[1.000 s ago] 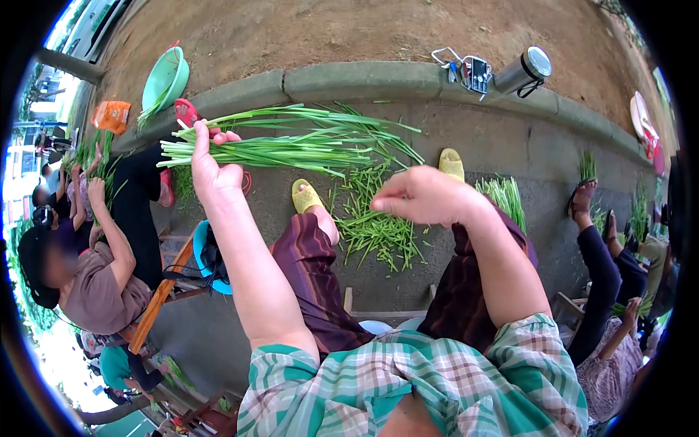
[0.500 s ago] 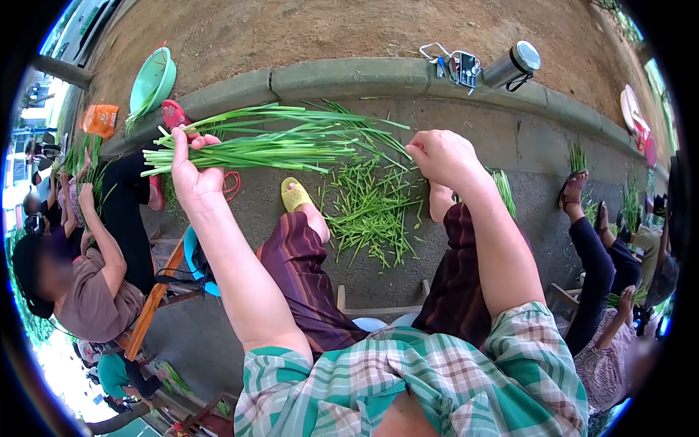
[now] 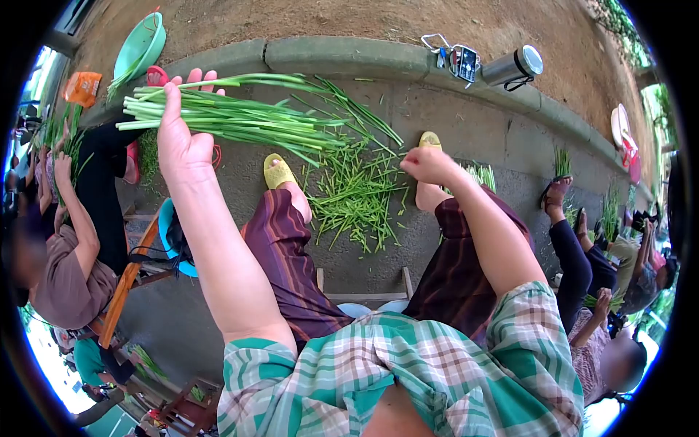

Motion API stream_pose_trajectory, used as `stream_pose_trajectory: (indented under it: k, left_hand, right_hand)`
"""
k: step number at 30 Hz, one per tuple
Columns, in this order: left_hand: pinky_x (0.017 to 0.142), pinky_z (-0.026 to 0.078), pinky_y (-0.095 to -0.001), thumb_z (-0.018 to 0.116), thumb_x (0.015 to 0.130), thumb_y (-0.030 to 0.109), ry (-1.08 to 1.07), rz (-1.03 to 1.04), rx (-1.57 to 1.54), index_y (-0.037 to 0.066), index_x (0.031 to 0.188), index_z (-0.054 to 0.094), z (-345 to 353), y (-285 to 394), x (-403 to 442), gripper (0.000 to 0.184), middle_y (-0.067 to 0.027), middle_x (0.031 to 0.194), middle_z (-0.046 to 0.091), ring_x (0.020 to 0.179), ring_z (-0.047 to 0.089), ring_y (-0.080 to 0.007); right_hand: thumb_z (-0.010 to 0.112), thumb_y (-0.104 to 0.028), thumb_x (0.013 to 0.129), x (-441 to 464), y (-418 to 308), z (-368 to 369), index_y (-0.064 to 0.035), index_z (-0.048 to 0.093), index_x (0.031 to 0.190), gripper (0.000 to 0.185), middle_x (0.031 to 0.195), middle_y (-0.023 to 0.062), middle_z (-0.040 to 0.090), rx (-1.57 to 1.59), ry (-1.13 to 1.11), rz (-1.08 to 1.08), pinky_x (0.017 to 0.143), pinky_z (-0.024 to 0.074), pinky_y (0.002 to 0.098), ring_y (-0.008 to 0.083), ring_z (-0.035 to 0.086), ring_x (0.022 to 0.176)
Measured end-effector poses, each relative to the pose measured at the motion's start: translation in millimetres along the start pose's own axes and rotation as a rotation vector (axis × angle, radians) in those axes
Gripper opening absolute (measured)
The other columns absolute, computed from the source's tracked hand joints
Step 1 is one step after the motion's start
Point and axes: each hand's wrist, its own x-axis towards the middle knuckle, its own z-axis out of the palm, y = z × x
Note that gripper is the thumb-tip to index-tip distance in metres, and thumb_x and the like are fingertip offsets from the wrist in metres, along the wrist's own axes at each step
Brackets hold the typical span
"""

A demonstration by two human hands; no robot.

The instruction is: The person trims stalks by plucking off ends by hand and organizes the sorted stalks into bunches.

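My left hand (image 3: 186,146) is closed around a bunch of long green chive stalks (image 3: 240,120), thumb across the near side and fingers behind. The pale ends point left, and the green tips spread right. My right hand (image 3: 428,166) is curled, with its fingers pressed together, near the tips of some loose stalks (image 3: 368,120); whatever it may hold is too small to tell. Below, between my feet, lies a pile of short cut green pieces (image 3: 357,197) on the pavement.
A stone kerb (image 3: 335,57) crosses ahead, with a steel flask (image 3: 512,67) and a phone (image 3: 464,63) on it. A green basin (image 3: 140,45) and an orange bag (image 3: 82,89) are at the upper left. People sit on both sides; a wooden chair (image 3: 131,280) is at left.
The view has shifted slightly. My left hand tilts the bunch, its stalks now gathered closer together. My right hand has moved slightly down and left, and the yellow slipper beyond it now shows.
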Motion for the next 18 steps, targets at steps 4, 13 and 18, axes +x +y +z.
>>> stream_pose_trajectory:
  k: [4, 13, 18]
  left_hand:
    - [0.084, 0.053, -0.0459, 0.066, 0.093, 0.027, 0.033, -0.041, 0.034, 0.006, 0.108, 0.058, 4.1, -10.7, -2.7, 0.028, -0.0065, 0.087, 0.059, 0.083, 0.063, -0.0226]
    - [0.067, 0.052, -0.0326, 0.064, 0.094, 0.023, -0.148, -0.084, 0.405, 0.003, 0.098, 0.059, 51.9, -36.1, -68.7, 0.021, 0.0019, 0.066, 0.049, 0.058, 0.048, -0.0085]
    - [0.071, 0.048, -0.0281, 0.045, 0.104, 0.025, -0.216, -0.178, 0.454, 0.005, 0.106, 0.055, 56.5, -41.9, -86.0, 0.023, 0.0052, 0.068, 0.042, 0.057, 0.043, -0.0055]
  right_hand:
    - [0.060, -0.030, 0.087, 31.9, 31.7, 41.1, -0.0080, 0.072, 0.101, 0.029, 0.093, 0.0139, 0.072, 0.021, -0.182, 0.089, 0.080, 0.0531, 0.0394, 0.0301, 0.069, 0.086]
    - [0.066, -0.028, 0.081, 105.1, 59.1, 128.7, -0.0105, 0.073, 0.094, 0.023, 0.097, 0.0138, 0.071, 0.211, 0.189, 0.309, 0.085, 0.0529, 0.0421, 0.0308, 0.067, 0.095]
    - [0.067, -0.027, 0.080, 141.8, 75.6, 150.5, -0.0099, 0.071, 0.098, 0.025, 0.097, 0.0130, 0.070, 0.212, 0.369, 0.373, 0.084, 0.0526, 0.0400, 0.0295, 0.067, 0.095]
